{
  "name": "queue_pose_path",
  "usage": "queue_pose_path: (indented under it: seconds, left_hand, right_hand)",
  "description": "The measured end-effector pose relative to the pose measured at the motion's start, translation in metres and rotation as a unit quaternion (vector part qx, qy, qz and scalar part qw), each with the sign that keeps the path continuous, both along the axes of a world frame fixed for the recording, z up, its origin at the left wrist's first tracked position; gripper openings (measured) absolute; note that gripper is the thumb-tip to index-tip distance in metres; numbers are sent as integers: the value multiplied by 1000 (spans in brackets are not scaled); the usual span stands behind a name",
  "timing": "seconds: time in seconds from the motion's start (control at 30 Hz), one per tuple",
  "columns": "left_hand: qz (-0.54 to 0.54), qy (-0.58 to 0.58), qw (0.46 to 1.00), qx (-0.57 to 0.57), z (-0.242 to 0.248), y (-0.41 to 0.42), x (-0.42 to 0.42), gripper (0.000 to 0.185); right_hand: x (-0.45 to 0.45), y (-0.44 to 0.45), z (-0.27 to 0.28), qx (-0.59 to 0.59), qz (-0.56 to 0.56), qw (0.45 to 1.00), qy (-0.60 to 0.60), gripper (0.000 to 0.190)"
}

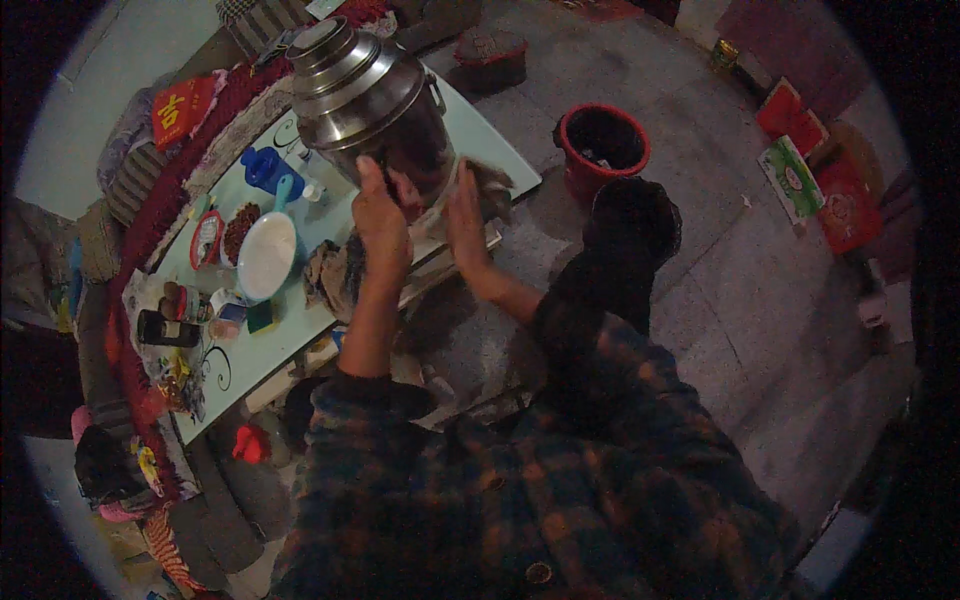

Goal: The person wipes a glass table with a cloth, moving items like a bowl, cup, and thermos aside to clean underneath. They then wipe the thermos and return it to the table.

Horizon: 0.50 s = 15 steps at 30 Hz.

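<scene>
A large stainless steel vacuum flask (375, 97) with a stepped lid stands, tilted in the view, on the glass-topped table (285, 352). My left hand (379, 217) is at the near left of its lower body, thumb up. Against its lower right side lies my right hand (466, 217), fingers extended, beside a brown cloth (491, 191); whether it grips the cloth is unclear. Another crumpled brown cloth (330, 274) lies by my left wrist. Left of that is a white bowl (268, 255), with a blue bottle (270, 172) farther back.
A dark bottle (169, 330), a green-and-yellow sponge (261, 318) and a red-rimmed basket (206, 240) are on the table. A red bin (604, 146) stands on the floor at the right, near my right knee. Boxes (791, 180) line the far right; a sofa edge runs along the left.
</scene>
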<state>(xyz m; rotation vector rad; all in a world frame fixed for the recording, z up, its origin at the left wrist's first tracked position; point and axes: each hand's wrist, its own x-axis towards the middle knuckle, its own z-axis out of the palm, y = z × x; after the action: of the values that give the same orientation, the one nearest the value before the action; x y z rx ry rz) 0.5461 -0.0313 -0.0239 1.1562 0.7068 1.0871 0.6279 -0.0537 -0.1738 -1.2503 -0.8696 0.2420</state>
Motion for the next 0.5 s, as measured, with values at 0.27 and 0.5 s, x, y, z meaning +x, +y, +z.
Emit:
queue_pose_path:
  seconds: [0.27,0.5]
  left_hand:
    - [-121,-39,992,-23,0,28,-51,70]
    - [-83,-35,995,-40,-5,30,-57,70]
  right_hand:
    - [67,50,51,-90,238,886,387,56]
    - [-28,8,22,-74,-38,995,58,55]
